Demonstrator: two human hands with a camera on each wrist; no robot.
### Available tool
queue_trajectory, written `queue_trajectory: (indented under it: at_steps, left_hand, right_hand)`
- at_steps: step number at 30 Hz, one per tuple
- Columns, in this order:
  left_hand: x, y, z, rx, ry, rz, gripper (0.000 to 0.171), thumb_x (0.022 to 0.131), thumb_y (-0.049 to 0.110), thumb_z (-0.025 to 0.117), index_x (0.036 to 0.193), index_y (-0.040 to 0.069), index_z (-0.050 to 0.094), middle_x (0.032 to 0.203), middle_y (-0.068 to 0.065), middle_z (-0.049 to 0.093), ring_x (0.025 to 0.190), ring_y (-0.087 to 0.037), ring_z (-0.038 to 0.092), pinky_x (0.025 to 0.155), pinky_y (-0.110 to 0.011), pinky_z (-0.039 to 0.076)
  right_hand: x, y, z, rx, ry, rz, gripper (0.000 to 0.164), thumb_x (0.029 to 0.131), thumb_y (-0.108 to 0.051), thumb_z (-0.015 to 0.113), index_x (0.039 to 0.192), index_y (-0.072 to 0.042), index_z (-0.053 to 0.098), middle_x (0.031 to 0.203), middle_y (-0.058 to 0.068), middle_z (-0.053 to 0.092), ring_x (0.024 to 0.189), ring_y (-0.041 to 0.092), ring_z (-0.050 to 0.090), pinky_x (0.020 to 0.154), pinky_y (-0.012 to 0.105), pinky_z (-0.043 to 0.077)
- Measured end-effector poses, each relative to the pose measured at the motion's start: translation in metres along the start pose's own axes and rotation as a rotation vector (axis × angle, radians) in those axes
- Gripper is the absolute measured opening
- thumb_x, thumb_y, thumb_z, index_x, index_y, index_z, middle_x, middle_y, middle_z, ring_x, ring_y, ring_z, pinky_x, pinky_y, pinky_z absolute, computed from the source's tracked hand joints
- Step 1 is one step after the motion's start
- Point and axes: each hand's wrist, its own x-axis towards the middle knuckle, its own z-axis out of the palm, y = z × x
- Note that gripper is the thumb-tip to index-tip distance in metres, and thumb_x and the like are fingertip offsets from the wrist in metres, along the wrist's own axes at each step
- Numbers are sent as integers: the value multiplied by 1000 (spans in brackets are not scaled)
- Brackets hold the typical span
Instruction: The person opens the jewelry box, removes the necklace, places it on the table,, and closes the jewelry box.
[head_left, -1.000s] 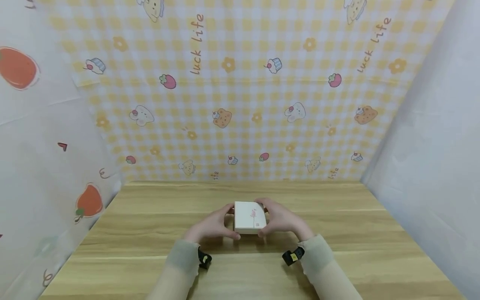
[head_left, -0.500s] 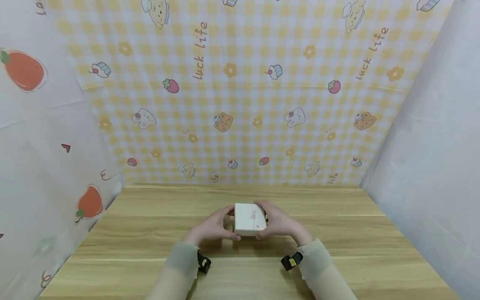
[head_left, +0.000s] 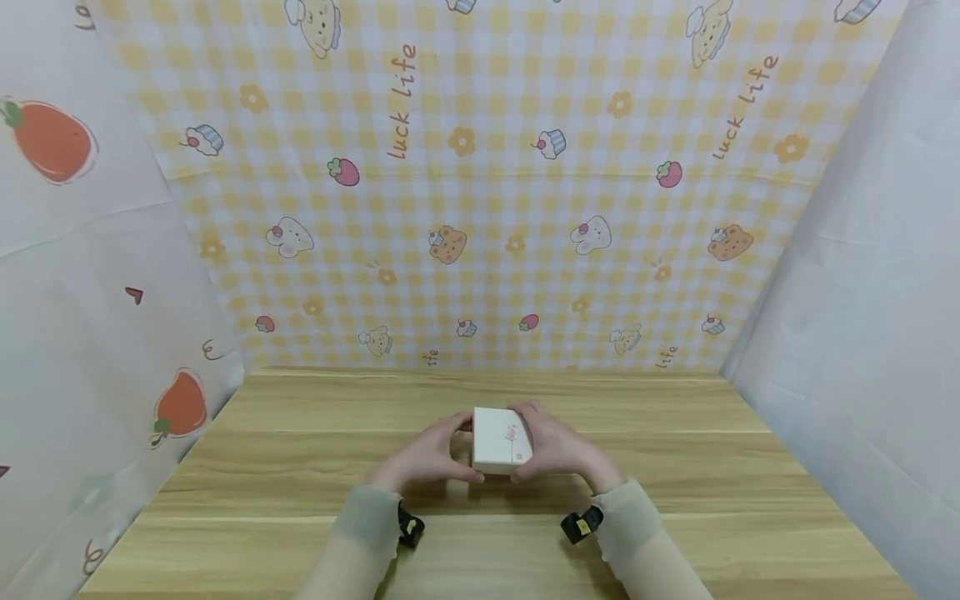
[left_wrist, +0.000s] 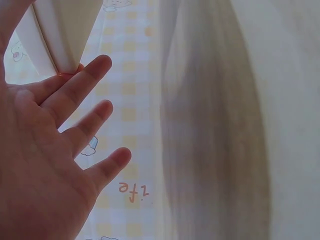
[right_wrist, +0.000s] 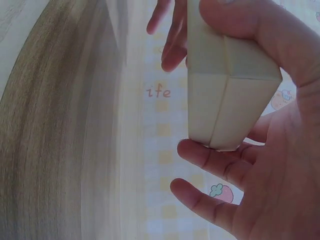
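Note:
A small white box [head_left: 495, 437] with a pink flower print on its lid is held between both hands, slightly above the wooden table. My left hand [head_left: 423, 458] holds its left side between thumb and index finger. In the left wrist view the other fingers [left_wrist: 82, 130] stand spread out, away from the box [left_wrist: 70, 35]. At the right side my right hand [head_left: 562, 450] grips it, thumb in front and fingers behind. The right wrist view shows a seam running around the box [right_wrist: 207, 105], between the lid and the base.
The wooden table [head_left: 300, 475] ends at a yellow checked cloth [head_left: 480, 192] hanging behind it. White cloths hang at the left [head_left: 112, 350] and right [head_left: 862, 292]. Black wrist straps [head_left: 408, 527] show at both wrists.
The head view has tilted up a little. Box and left hand have shifted slightly right, and the right hand now covers more of the box's right edge. Both hands keep their hold.

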Motion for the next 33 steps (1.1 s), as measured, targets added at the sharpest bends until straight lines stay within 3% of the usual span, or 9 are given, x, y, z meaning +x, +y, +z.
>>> queue_trajectory:
  at_steps: [13,33]
  left_hand:
    - [-1,1,-1,32,-4,26,92,68,33,88,143,8,41,137,-5,52,128,-26,45,107,-51,31]
    - [-1,1,1,47,-4,0,94,68,37,88,144,8,40,137,-7,51,128,-27,45,106,-51,31]
  right_hand:
    - [-1,-2,-2,34,-7,2,99,56,-24,87,139,1,39,121,6,47,98,18,48,85,38,43]
    - [-3,-5,-4,32,-1,32,99,57,-26,89,138,1,41,120,6,50,95,18,50,82,40,43]
